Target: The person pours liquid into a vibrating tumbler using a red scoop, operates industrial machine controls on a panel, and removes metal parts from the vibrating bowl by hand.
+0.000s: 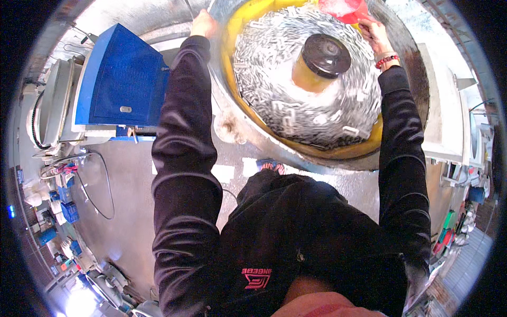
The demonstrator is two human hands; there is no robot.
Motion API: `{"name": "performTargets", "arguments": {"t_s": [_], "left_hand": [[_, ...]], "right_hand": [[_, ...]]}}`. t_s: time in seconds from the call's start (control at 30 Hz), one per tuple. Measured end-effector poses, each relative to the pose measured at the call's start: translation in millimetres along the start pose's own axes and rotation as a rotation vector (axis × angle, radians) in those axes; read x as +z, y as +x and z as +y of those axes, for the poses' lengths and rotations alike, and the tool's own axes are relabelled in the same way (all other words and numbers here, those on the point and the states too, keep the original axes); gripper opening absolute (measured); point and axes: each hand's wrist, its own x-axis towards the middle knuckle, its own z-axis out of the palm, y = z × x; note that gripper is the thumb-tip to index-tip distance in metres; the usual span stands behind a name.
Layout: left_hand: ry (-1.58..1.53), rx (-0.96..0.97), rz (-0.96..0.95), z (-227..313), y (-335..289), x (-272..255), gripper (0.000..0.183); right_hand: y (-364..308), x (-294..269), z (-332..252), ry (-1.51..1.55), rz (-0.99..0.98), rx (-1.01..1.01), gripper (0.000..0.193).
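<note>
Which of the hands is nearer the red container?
The right. The right hand grips the red container at its right side; the left hand is well to its left, across the yellow-lined tub.

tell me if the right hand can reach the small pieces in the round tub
Probably yes: the right hand is close beside the small pieces with nothing visible between, though it seems occupied holding the red container.

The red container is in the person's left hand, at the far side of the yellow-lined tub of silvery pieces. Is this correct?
Only the hand is wrong: the head view shows the red container in the right hand, at the far side of the yellow-lined tub of silvery pieces.
</note>
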Motion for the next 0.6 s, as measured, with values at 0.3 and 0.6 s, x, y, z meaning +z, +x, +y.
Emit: {"name": "performTargets", "arguments": {"t_s": [0.3, 0.6], "left_hand": [[-0.010, 0.006, 0.007, 2, 1, 2, 0.035], [0.142, 0.130, 0.194, -54, 30, 48, 0.029]], "right_hand": [[-27, -1, -8, -1.667, 0.079, -0.571, 0.045], [37, -10, -7, 0.288, 0.003, 0.238, 0.011]]}}
